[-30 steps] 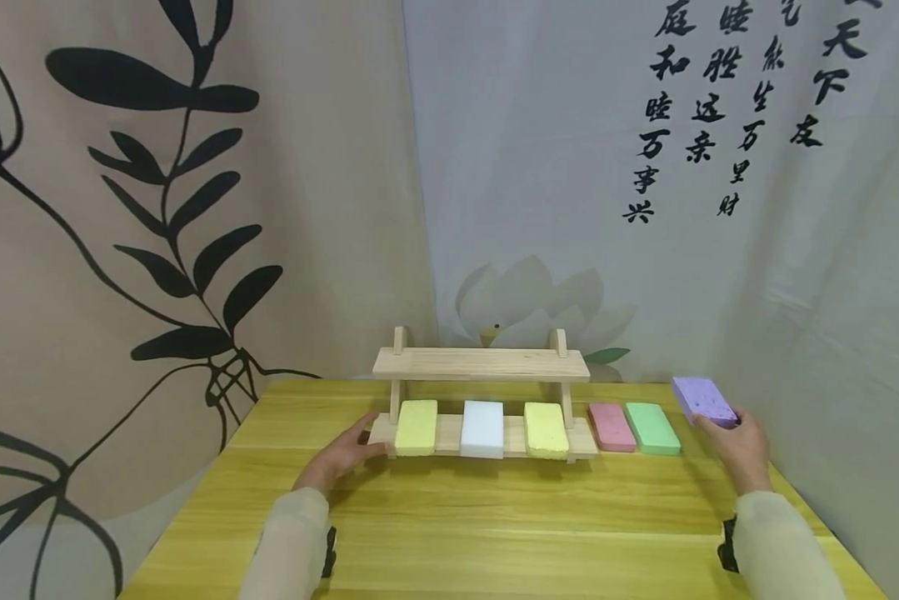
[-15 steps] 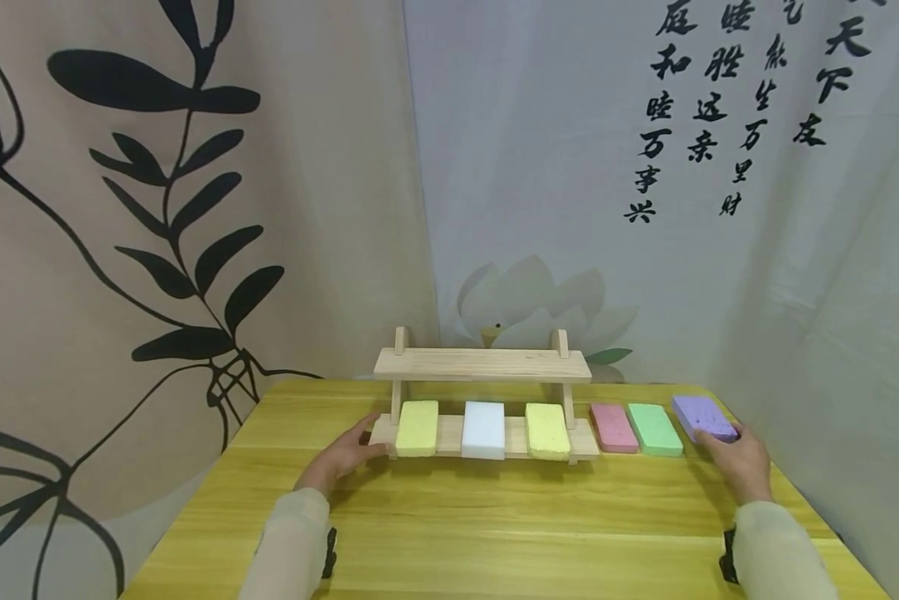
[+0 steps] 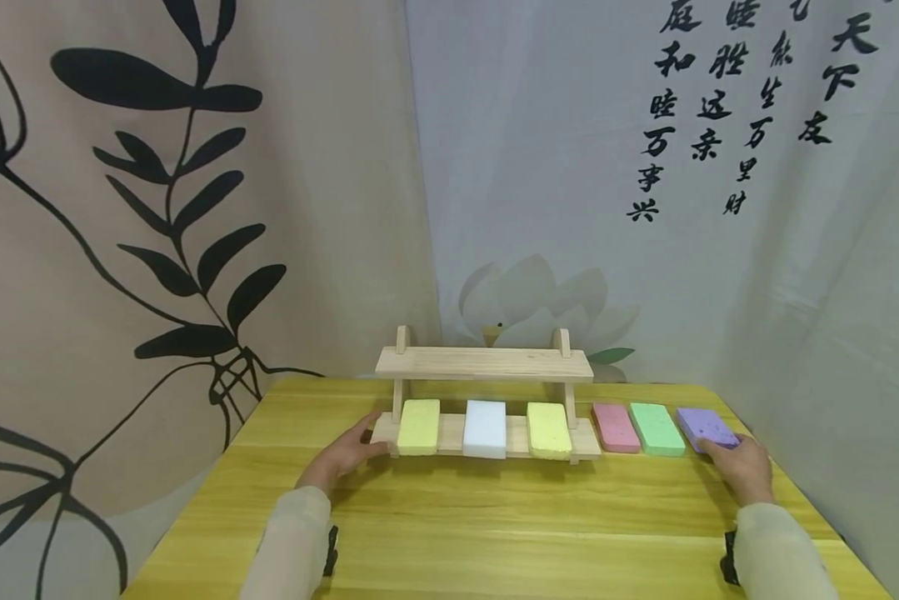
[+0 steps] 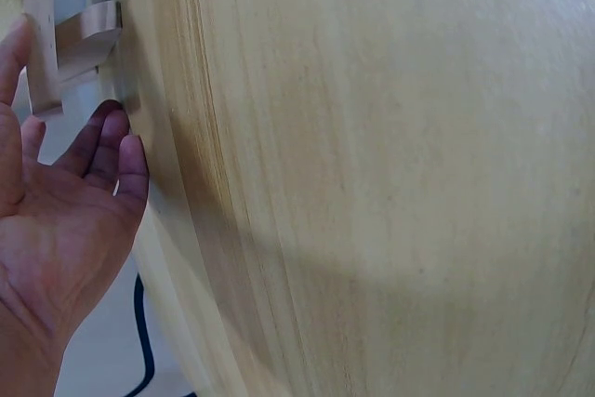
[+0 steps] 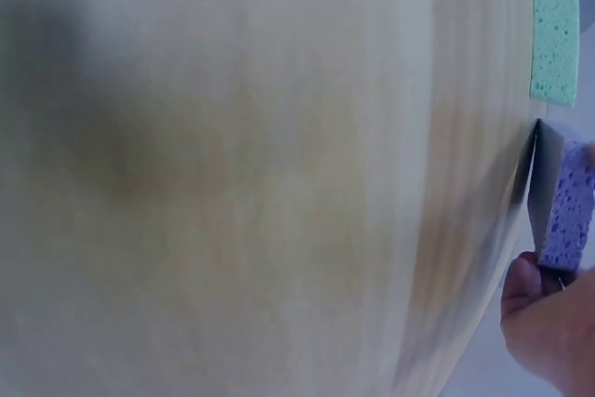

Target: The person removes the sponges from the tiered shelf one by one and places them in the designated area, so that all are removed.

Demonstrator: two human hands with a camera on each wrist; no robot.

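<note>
A small two-tier wooden rack [image 3: 484, 363] stands at the back of the table. My left hand [image 3: 344, 454] holds the left end of its lower board, thumb in front. The left wrist view shows the fingers [image 4: 110, 141] around that end. On the far right my right hand [image 3: 745, 471] pinches a purple sponge [image 3: 704, 427] at its near right side. In the right wrist view the sponge [image 5: 567, 206] is tilted, with a dark gap under one edge. A green sponge [image 3: 656, 429] and a pink sponge [image 3: 616, 427] lie flat to its left.
On the rack's lower board rest a left yellow sponge [image 3: 419, 427], a white block [image 3: 484, 429] and a right yellow sponge [image 3: 549, 429]. The upper board carries nothing. Printed curtains [image 3: 329, 208] hang close behind the wooden table [image 3: 524, 533].
The purple sponge has come down from a raised, tilted position to beside the green sponge, lowered by my right hand. My left hand stays at the rack's end.
</note>
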